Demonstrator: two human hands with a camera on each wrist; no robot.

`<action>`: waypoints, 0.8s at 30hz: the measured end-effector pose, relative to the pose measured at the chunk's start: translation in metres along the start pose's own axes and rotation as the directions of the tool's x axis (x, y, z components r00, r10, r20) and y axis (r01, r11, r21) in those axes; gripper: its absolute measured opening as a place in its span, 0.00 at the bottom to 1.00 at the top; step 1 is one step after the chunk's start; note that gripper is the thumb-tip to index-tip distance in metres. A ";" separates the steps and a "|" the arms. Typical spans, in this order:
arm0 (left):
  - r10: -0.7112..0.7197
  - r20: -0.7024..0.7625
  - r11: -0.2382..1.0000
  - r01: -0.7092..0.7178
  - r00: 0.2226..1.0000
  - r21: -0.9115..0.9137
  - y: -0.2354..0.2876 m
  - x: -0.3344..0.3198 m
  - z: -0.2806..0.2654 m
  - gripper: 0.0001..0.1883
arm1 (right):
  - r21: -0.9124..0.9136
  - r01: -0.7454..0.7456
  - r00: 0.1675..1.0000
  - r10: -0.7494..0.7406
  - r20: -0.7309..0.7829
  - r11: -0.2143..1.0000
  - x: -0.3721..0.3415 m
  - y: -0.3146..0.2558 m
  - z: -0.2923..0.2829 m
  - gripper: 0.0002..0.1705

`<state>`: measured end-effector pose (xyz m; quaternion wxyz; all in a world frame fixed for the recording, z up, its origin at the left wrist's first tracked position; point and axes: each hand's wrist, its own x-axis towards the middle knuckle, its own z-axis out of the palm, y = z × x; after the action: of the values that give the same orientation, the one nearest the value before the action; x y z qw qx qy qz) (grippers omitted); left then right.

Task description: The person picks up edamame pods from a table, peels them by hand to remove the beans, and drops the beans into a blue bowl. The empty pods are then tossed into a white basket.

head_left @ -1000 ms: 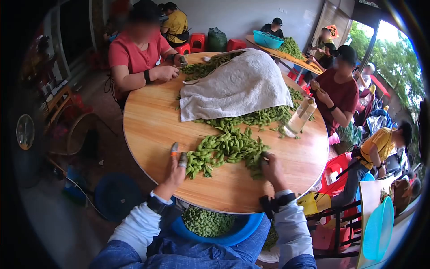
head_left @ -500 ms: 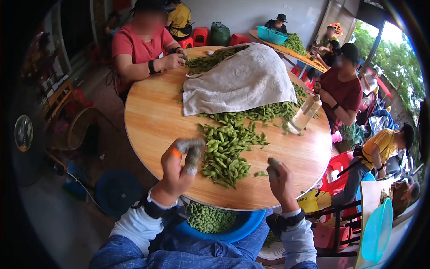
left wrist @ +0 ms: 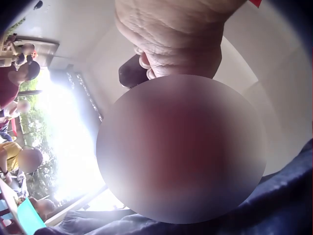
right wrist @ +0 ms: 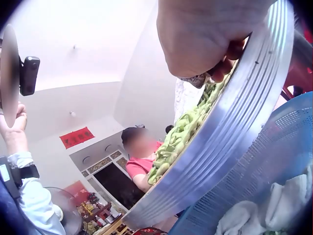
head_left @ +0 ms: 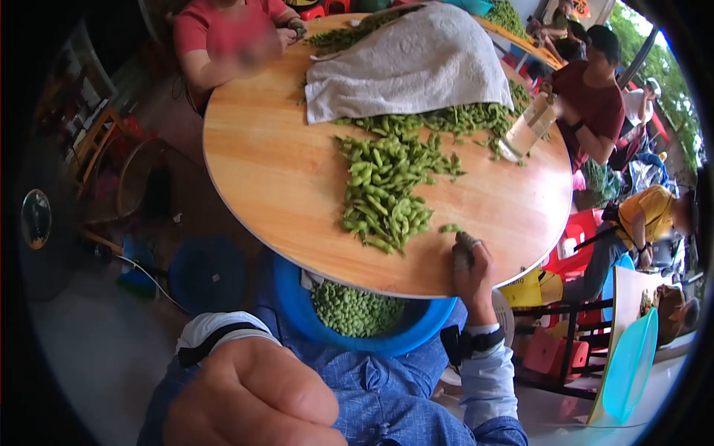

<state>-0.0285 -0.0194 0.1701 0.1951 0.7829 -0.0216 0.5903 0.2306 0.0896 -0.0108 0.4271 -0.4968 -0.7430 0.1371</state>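
Observation:
My left hand (head_left: 253, 394) is raised close to the head camera, its back and bent knuckles filling the lower left; in the left wrist view its fingertips (left wrist: 145, 61) curl in beside a dark object. No item shows in it. Near the front edge of the round wooden table (head_left: 260, 178) rests my right hand (head_left: 474, 271), fingers loosely curled, with grey-green covers on some fingertips. A single pod (head_left: 450, 228) lies just beyond it. Green soybean pods (head_left: 387, 197) are heaped mid-table. Below the edge, a blue basin (head_left: 290, 297) holds shelled beans (head_left: 357, 308).
A grey-white towel (head_left: 409, 67) covers a larger pod pile at the back. A clear bottle (head_left: 529, 128) stands at the right. One person in red (head_left: 216, 37) sits far left, another in dark red (head_left: 591, 93) at the right. A blue tub (head_left: 207, 275) stands on the floor.
My left hand has left the pods and come up towards my head. The right hand has drawn back from the pods to the table edge. The view has tilted downwards.

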 end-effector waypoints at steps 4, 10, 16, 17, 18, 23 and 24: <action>-0.219 -0.233 0.975 0.204 0.948 -0.084 0.004 0.020 0.008 0.01 | 0.309 -0.049 0.987 0.092 -0.129 0.950 -0.016 -0.009 -0.002 0.11; -0.780 -0.471 0.615 0.643 0.411 -0.457 -0.012 -0.083 0.015 0.15 | 0.063 0.115 0.828 -0.130 0.545 0.991 -0.086 -0.032 -0.013 0.08; -0.723 -0.413 0.550 0.823 0.554 0.143 -0.099 -0.172 -0.003 0.06 | -0.256 -0.001 0.622 0.201 0.757 0.967 -0.122 0.005 0.039 0.11; -0.746 -0.430 0.516 0.850 0.509 0.110 -0.105 -0.177 -0.002 0.05 | -0.282 0.054 0.589 0.197 0.784 0.958 -0.124 0.013 0.052 0.11; -0.765 -0.414 0.502 0.859 0.494 0.100 -0.106 -0.176 -0.003 0.05 | -0.306 0.110 0.556 0.197 0.808 0.946 -0.127 0.021 0.066 0.12; -0.775 -0.423 0.515 0.857 0.469 0.006 -0.106 -0.171 -0.007 0.05 | -0.434 0.220 0.477 0.291 0.829 0.874 -0.113 0.011 0.111 0.14; -0.782 -0.424 0.515 0.857 0.457 -0.025 -0.106 -0.170 -0.008 0.05 | -0.451 0.221 0.484 0.304 0.821 0.865 -0.115 0.012 0.121 0.14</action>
<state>-0.0592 0.0472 -0.0163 0.3793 0.5782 0.4550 0.5611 0.1616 0.0237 -0.1480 -0.1580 -0.4678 -0.8500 0.1834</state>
